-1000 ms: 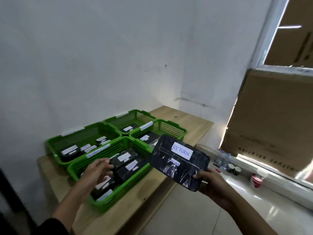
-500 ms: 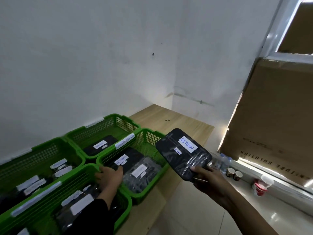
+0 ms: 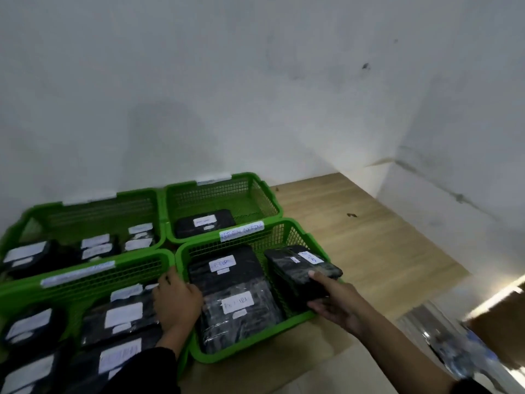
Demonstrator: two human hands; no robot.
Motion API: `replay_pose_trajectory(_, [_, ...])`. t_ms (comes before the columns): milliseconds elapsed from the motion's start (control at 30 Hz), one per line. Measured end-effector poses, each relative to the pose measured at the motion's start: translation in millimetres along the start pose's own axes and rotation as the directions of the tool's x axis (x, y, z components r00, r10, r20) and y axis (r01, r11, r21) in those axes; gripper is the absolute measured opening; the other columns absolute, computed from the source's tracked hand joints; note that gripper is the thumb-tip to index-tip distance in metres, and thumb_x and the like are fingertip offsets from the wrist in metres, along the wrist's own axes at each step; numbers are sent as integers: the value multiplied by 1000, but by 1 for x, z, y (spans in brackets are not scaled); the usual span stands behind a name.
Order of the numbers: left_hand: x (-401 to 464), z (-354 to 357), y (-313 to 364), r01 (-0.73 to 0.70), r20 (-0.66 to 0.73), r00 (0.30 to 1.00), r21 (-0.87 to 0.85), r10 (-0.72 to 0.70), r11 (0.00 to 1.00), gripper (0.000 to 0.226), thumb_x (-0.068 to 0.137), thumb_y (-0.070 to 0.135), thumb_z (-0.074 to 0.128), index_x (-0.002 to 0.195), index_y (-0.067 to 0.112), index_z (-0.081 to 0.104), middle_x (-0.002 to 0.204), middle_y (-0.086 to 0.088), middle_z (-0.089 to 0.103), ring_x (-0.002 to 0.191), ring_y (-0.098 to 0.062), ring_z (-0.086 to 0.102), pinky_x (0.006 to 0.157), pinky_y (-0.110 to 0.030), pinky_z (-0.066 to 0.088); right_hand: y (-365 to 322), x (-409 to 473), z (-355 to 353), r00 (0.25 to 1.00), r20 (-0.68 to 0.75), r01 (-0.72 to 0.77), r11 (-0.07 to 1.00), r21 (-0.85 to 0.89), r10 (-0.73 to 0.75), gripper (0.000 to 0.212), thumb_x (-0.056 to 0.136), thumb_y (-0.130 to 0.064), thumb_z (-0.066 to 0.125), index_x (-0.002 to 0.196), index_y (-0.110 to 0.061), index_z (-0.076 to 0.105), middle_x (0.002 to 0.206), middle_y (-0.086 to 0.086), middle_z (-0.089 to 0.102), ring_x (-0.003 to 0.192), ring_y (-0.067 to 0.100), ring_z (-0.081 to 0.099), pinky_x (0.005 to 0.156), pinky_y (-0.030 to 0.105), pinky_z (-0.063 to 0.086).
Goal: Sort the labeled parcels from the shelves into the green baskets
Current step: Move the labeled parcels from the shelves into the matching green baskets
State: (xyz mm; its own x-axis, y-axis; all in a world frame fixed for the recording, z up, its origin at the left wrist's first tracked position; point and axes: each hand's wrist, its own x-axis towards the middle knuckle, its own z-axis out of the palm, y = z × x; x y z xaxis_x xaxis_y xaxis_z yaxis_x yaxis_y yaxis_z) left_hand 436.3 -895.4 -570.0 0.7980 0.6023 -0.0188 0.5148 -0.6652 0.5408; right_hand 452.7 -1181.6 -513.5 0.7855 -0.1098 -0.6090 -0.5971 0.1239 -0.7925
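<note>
Partly blurred, right hand (image 3: pixel 333 301) gripping parcel (image 3: pixel 302 270) over basket (image 3: pixel 284 233), left hand (image 3: pixel 177 304) resting, labels illegible

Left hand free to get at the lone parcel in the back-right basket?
Probably yes. The left hand rests on the rims between the front baskets, holding nothing. The lone parcel lies uncovered in the open-topped back-right basket, just beyond, nothing between them.

Mostly blurred. On the black plastic-wrapped parcel (image 3: pixel 305 273) at the near-right green plastic basket's (image 3: pixel 287 327) right side, a white label (image 3: pixel 310 257), apparently "RETURN". On that basket's far rim, a white strip (image 3: pixel 241 231) beginning "RETURN". Other labels unreadable.
</note>
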Motion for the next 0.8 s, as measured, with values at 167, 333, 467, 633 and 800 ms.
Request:
replay_pose_trajectory(167, [-1, 1, -2, 12, -26, 1000, 5, -12, 1000, 52, 89, 16, 48, 138, 4, 36, 134, -21, 44, 119, -41, 41, 97, -48, 40, -6, 45, 25, 996, 72, -47, 999, 23, 45, 78, 71, -23, 81, 134, -4, 40, 110, 21, 64, 81, 34, 70, 52, 30, 57])
replay_pose_trajectory(333, [-3, 1, 1, 9, -53, 999, -25, -10, 1000, 49, 90, 16, 49, 138, 10, 39, 135, -17, 43, 123, -35, 38, 102, -45, 36, -9, 61, 38, 991, 107, -80, 996, 27, 77, 66, 79, -19, 74, 134, -5, 40, 136, 18, 49, 98, 31, 64, 64, 30, 60])
replay_pose_trajectory(467, [-3, 1, 2, 7, -66, 998, -41, -10, 999, 48, 89, 15, 50, 137, 10, 40, 133, -18, 44, 122, -34, 39, 102, -46, 37, -4, 69, 37, 985, 120, -126, 992, -2, 125, 65, 82, -22, 72, 135, -2, 39, 148, 13, 35, 128, 34, 42, 84, 37, 54])
replay_pose_trajectory(633, [-4, 2, 2, 13, -75, 997, -56, -17, 998, 49, 90, 17, 50, 137, 12, 40, 133, -16, 44, 122, -33, 40, 101, -46, 39, -2, 67, 30, 971, 156, -171, 982, -78, 182, 57, 82, -16, 71, 130, -2, 43, 140, 20, 41, 117, 40, 50, 71, 35, 57])
replay_pose_trajectory(800, [-2, 2, 3, 13, -69, 997, -57, -17, 998, 50, 90, 17, 51, 138, 11, 40, 133, -18, 43, 121, -33, 40, 101, -46, 40, -17, 61, 18, 990, 138, 22, 905, -425, 41, 42, 82, -20, 71, 115, 0, 56, 99, 22, 64, 81, 29, 68, 56, 29, 58])
